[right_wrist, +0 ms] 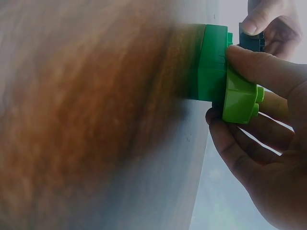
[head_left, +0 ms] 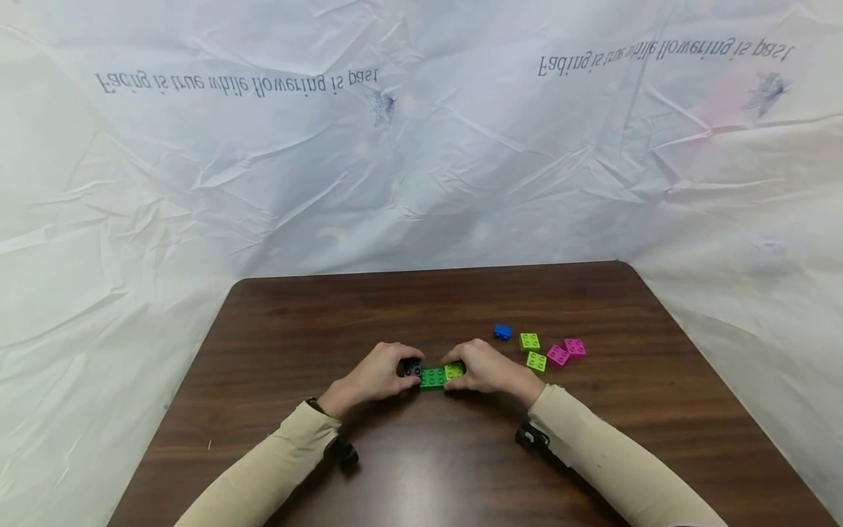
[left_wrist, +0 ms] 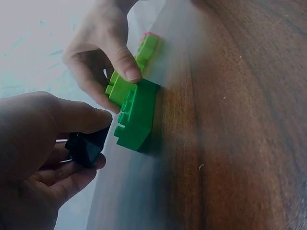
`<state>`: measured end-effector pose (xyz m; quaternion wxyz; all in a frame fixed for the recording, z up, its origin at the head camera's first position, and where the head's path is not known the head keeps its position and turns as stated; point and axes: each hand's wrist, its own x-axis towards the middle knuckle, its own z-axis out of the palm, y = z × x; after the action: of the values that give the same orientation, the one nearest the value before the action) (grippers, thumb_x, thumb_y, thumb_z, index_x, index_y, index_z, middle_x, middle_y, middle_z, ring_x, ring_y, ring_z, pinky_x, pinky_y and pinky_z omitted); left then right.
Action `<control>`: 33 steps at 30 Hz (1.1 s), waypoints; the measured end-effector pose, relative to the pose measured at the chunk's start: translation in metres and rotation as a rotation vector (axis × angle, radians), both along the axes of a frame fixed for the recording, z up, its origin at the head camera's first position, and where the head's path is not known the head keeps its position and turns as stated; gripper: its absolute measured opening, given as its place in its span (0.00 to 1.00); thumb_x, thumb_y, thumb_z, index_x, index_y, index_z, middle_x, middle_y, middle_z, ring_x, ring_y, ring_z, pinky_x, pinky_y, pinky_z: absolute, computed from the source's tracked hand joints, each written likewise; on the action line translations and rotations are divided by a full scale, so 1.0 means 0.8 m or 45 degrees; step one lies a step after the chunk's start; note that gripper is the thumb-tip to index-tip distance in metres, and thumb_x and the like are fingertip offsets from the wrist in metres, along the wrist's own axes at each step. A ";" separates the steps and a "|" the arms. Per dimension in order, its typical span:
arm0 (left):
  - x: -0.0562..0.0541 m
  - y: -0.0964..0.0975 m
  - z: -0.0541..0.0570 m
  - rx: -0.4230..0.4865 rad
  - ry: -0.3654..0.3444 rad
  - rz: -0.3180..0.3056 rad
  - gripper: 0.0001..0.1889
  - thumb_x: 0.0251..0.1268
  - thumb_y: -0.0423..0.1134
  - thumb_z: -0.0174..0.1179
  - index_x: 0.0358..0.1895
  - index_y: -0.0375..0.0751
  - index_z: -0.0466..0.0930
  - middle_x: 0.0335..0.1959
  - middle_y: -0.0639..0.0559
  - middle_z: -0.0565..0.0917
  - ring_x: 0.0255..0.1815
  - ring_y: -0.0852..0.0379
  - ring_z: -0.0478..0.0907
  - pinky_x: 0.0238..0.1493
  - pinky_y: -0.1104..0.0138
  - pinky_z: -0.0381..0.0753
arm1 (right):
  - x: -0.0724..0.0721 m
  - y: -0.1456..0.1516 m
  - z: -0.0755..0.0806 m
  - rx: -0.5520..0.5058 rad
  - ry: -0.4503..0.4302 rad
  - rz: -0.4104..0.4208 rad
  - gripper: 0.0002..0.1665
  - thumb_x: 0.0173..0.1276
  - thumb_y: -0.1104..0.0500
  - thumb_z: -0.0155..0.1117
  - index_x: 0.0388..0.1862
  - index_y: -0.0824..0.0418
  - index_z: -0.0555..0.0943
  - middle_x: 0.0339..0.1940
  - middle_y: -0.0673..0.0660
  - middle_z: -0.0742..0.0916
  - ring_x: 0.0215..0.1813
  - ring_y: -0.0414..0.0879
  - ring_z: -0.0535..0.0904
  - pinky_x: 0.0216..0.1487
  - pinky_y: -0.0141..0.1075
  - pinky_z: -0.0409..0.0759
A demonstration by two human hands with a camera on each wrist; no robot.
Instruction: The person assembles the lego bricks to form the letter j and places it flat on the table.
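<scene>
A long green building brick lies on the table between the two hands, studs up. My right hand pinches a lime brick between thumb and fingers. That lime brick sits at stud level on the right end of the green one and juts past it. In my left hand a black brick is gripped by thumb and fingertips. It is held at the green brick's left end, with a small gap between them in the left wrist view. Fingers hide part of the black brick.
Right of the hands lie a blue brick, two lime bricks and two magenta bricks. The brown wooden table has a white printed sheet hanging behind it.
</scene>
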<state>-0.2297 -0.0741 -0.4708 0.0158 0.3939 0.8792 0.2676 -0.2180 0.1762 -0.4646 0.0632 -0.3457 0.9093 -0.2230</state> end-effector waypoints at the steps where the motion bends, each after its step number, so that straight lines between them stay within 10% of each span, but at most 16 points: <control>1: 0.000 0.000 0.000 -0.001 0.000 -0.001 0.20 0.60 0.41 0.68 0.55 0.39 0.82 0.47 0.49 0.85 0.47 0.55 0.82 0.44 0.63 0.82 | 0.000 0.000 0.000 0.003 0.002 -0.001 0.24 0.62 0.50 0.72 0.53 0.62 0.84 0.51 0.57 0.87 0.51 0.49 0.83 0.48 0.42 0.82; 33: -0.002 0.008 -0.007 -0.023 -0.040 -0.036 0.20 0.62 0.42 0.67 0.56 0.39 0.80 0.49 0.48 0.85 0.48 0.55 0.82 0.47 0.62 0.81 | -0.002 0.000 -0.002 0.003 -0.001 -0.019 0.24 0.61 0.49 0.72 0.53 0.60 0.84 0.50 0.56 0.87 0.51 0.48 0.83 0.47 0.41 0.82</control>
<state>-0.2312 -0.0675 -0.4763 0.0368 0.4019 0.8756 0.2656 -0.2193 0.1761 -0.4660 0.0622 -0.3388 0.9120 -0.2226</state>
